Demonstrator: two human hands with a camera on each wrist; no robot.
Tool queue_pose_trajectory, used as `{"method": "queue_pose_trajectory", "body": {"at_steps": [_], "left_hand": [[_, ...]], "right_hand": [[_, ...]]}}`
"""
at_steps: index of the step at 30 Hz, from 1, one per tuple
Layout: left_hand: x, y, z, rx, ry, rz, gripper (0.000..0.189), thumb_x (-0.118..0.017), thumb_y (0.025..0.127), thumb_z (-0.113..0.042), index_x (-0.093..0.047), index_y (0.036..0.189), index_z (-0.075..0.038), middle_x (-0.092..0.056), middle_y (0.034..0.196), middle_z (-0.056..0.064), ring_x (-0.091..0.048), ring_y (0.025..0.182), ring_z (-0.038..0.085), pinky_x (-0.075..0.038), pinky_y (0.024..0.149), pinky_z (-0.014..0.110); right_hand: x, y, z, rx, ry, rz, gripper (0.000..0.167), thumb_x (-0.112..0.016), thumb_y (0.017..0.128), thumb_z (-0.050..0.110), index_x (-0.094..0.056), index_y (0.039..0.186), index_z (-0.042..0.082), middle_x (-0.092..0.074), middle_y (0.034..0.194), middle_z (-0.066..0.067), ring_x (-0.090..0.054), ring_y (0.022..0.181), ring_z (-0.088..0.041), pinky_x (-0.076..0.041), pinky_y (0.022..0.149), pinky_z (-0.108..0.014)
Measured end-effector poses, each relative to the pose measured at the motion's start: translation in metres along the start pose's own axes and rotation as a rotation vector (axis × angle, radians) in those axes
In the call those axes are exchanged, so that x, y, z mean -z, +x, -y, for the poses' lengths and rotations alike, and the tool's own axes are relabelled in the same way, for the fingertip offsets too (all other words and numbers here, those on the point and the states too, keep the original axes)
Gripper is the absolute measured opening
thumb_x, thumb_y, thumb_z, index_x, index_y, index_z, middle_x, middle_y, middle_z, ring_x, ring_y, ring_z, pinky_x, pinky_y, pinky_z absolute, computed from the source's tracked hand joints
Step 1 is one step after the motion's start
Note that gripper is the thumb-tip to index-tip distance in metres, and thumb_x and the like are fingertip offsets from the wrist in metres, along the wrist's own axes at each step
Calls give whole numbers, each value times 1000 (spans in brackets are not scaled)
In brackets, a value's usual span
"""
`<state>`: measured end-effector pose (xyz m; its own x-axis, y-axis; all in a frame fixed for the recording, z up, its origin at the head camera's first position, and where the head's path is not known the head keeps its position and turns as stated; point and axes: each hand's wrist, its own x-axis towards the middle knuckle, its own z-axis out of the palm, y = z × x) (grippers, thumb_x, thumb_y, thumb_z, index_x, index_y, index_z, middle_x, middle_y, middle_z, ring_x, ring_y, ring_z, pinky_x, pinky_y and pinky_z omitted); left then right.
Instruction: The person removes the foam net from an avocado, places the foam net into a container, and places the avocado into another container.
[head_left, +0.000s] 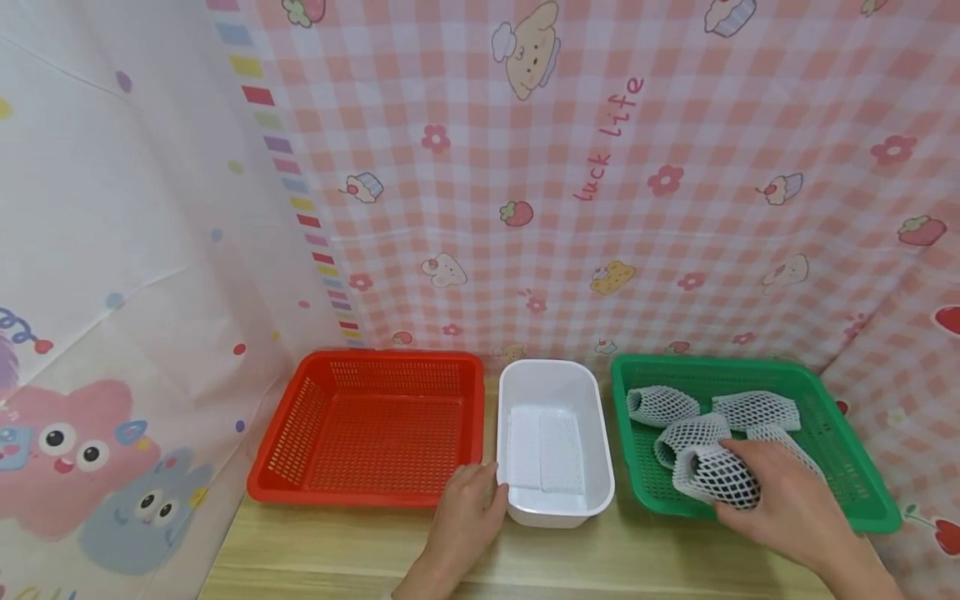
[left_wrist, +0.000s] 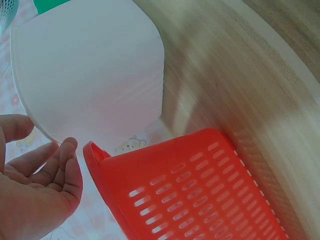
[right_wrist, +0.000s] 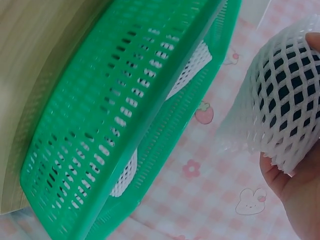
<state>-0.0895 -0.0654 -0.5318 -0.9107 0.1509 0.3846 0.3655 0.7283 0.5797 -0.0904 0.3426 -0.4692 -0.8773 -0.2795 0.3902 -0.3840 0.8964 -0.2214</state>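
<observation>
In the head view my right hand (head_left: 795, 500) grips a white foam net sleeve (head_left: 716, 477) over the near side of the green basket (head_left: 750, 363). Something dark shows through its mesh (right_wrist: 287, 95); its kind is hidden. Several more foam net sleeves (head_left: 663, 406) lie in that basket. My left hand (head_left: 467, 508) is at the near left corner of the white plastic bin (head_left: 551, 508), between it and the red basket (head_left: 360, 498). In the left wrist view, the thumb and loosely bent fingertips (left_wrist: 69, 145) touch the bin's rim.
The red basket stands left of the white bin, with its perforated floor showing. All three containers are in a row on a wooden table (head_left: 300, 550). Behind them hangs a pink checked cloth (head_left: 480, 250), and a white printed cloth (head_left: 150, 250) covers the left side.
</observation>
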Motion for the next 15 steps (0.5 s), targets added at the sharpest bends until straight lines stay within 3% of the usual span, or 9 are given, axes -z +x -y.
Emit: {"method": "queue_pose_trajectory", "body": {"at_steps": [5,15], "left_hand": [[0,0,0,-6,-7,-17,32,-77,91,-8,-73,117,8,-74,101,14,-68,96,24,-59,84,38],[-1,-1,1,-2,-19,-25,31,-77,91,-8,-73,117,9,-74,100,14,-69,96,25,-59,85,39]], "right_hand": [[-2,-2,10,7,1,-7,78,-97,56,30,-69,124,5,-71,113,-12,-64,104,-34,-52,78,-55],[-6,-8,28,27,18,-31,79,-97,55,29,-69,124,5,-72,113,-8,-64,104,-30,-53,77,-53]]}}
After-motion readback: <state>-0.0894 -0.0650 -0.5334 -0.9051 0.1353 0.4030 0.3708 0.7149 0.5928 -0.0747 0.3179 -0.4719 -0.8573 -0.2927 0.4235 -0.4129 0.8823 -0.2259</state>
